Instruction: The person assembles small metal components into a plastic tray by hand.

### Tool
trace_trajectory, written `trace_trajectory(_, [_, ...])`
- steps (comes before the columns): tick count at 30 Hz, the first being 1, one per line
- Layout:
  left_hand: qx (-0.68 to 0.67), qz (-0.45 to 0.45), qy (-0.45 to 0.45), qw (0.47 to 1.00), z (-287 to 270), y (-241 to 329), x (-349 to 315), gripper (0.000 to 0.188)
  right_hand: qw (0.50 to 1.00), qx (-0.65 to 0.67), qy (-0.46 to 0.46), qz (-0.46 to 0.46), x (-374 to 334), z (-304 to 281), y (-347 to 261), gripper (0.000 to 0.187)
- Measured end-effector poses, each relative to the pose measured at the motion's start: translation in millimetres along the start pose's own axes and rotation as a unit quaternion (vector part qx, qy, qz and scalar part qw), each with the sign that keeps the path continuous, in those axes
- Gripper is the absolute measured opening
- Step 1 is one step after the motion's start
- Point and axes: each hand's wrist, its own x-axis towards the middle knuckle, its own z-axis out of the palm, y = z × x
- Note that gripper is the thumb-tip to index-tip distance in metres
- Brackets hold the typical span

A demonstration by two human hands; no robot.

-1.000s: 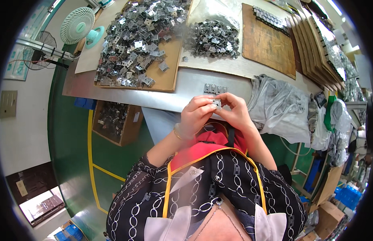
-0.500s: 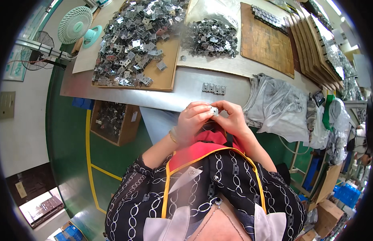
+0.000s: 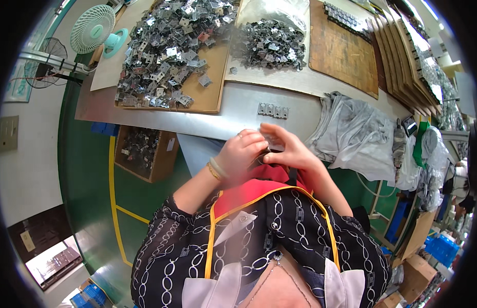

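Note:
Both my hands are together just off the near edge of the metal table (image 3: 218,120). My left hand (image 3: 242,150) is closed, its curled fingertips pinched on a small silvery metal part that is now mostly hidden. Beside it, my right hand (image 3: 296,151) has its thumb and forefinger spread apart around the left fingertips. On the table just beyond them, several small metal blocks (image 3: 273,111) stand in a short row. A heap of dark metal pieces (image 3: 273,45) lies farther back, and a larger heap of flat metal pieces (image 3: 164,56) fills a cardboard tray (image 3: 210,95) at the left.
Grey cloth (image 3: 351,131) drapes over the table's right edge beside a hanging power screwdriver (image 3: 398,143). A brown board (image 3: 343,56) and several upright boards (image 3: 403,66) are at the right. A pale green fan (image 3: 93,29) stands far left; a carton of parts (image 3: 164,159) is below the table.
My right thumb and forefinger have spread apart, away from the small metal part. The part, plainly visible between both hands before, is now mostly covered by my left fingers.

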Motion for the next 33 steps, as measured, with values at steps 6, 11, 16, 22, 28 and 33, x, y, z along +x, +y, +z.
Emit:
trace_trajectory(6, [0.062,-0.362,0.005,0.93,-10,-50,18,0.029,0.945,-0.211,0.236,0.084,18,-48,-11,0.059])
trace_trajectory(11, [0.038,-0.379,-0.07,0.922,15,-105,29,0.038,0.922,-0.328,0.192,0.073,34,-35,12,0.058])
trace_trajectory(16, [-0.116,-0.4,-0.052,0.908,27,-105,30,0.044,0.903,-0.379,0.2,0.012,42,-27,26,0.052])
trace_trajectory(22, [-0.047,-0.34,-0.071,0.937,31,-101,32,0.045,0.905,-0.387,0.176,0.002,42,-32,15,0.046])
trace_trajectory(28, [-0.002,-0.318,-0.089,0.944,21,-93,28,0.068,0.904,-0.376,0.203,-0.013,90,-56,-17,0.043])
trace_trajectory(33, [0.059,-0.343,-0.12,0.93,9,-75,35,0.078,0.915,-0.367,0.156,-0.066,197,-35,-2,0.038])
